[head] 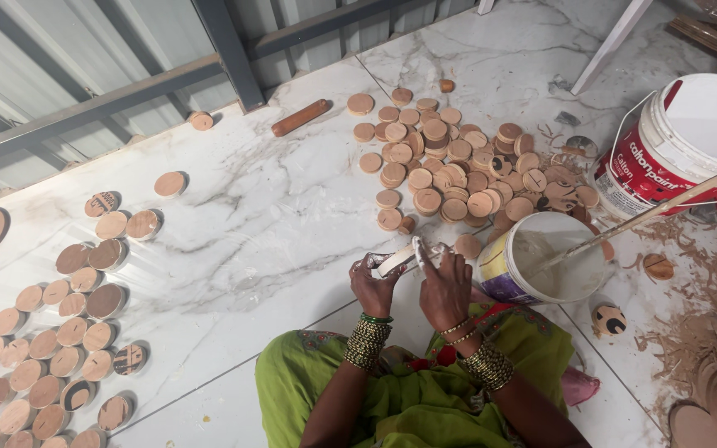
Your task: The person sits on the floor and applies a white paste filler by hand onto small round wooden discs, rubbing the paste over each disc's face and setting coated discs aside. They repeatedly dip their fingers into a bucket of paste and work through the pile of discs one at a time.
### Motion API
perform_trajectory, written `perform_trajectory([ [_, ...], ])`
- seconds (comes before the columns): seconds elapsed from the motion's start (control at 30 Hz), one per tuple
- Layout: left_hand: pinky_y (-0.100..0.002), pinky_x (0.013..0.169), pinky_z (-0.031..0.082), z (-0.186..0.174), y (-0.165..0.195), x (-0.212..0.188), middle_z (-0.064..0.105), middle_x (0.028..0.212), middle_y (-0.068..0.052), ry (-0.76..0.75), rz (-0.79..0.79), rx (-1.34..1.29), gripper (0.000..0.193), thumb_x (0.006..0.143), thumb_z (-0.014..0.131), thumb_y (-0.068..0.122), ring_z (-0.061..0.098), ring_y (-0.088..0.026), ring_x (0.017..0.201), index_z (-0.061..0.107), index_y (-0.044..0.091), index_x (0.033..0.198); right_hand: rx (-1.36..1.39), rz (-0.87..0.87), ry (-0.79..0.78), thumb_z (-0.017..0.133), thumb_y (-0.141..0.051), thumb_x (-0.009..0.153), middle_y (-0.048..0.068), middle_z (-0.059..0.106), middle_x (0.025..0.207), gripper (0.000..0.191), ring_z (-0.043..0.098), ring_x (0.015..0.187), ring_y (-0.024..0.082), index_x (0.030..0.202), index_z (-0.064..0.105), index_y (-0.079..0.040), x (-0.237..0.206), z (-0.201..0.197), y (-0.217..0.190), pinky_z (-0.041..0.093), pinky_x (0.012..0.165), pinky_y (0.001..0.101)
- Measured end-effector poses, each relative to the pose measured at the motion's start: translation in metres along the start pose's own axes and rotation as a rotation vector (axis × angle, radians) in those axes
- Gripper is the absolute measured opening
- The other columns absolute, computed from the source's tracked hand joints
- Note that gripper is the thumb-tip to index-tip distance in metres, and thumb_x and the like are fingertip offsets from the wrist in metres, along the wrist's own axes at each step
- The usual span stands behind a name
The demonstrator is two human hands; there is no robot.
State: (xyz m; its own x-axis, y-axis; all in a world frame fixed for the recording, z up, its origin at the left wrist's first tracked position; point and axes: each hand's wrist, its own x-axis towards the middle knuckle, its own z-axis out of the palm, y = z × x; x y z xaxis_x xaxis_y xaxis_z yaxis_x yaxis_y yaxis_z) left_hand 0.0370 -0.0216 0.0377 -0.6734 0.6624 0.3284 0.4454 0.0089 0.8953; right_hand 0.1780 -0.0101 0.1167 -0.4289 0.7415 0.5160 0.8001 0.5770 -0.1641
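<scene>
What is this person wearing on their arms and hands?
No sleeves show on either forearm. The left hand has a thick stack of gold-coloured bangles with a green one at the wrist; the right hand has a similar gold stack plus thin bead bracelets.

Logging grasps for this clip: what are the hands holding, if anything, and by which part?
Both hold one small white-coated wooden disc: the left hand grips its near edge, and the right hand has fingers on its other end. Finer contact cannot be told.

A red-labelled white bucket (684,137) stands right; nearer, a yellow-and-purple-labelled tub (541,270).
</scene>
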Motion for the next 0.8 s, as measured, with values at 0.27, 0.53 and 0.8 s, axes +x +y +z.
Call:
perform_trajectory([
  [0.27, -0.044, 0.085, 0.05, 0.004, -0.007, 0.001, 0.075, 0.091, -0.011, 0.026, -0.077, -0.028, 0.041, 0.061, 0.094, 0.021, 0.063, -0.032, 0.093, 0.075, 0.008, 0.095, 0.005, -0.122, -0.035, 0.06, -0.002, 0.081, 0.019, 0.058, 0.126, 0.065, 0.052, 0.103, 0.034, 0.141, 0.065, -0.028, 0.002, -0.012, -0.006, 0.041, 0.084, 0.0457],
  [0.53, -0.04, 0.077, 0.055, -0.003, -0.003, 0.005, 0.076, 0.086, -0.006, -0.015, -0.099, -0.188, 0.041, 0.063, 0.095, 0.025, 0.07, -0.026, 0.079, 0.072, 0.008, 0.092, -0.051, 0.022, -0.105, 0.068, -0.016, 0.067, 0.02, 0.058, 0.103, 0.047, 0.054, 0.094, 0.039, 0.113, 0.078, -0.018, 0.011, -0.004, 0.092, 0.043, 0.079, 0.0519],
  [0.8, -0.042, 0.078, 0.051, -0.004, 0.0, 0.001, 0.074, 0.084, -0.007, -0.027, -0.023, 0.015, 0.038, 0.061, 0.094, 0.021, 0.067, -0.029, 0.083, 0.075, 0.011, 0.093, -0.257, 0.114, -0.321, 0.06, -0.019, 0.087, 0.017, 0.067, 0.106, 0.025, 0.064, 0.101, 0.038, 0.103, 0.075, -0.008, 0.032, -0.016, 0.231, 0.052, 0.088, 0.0505],
])
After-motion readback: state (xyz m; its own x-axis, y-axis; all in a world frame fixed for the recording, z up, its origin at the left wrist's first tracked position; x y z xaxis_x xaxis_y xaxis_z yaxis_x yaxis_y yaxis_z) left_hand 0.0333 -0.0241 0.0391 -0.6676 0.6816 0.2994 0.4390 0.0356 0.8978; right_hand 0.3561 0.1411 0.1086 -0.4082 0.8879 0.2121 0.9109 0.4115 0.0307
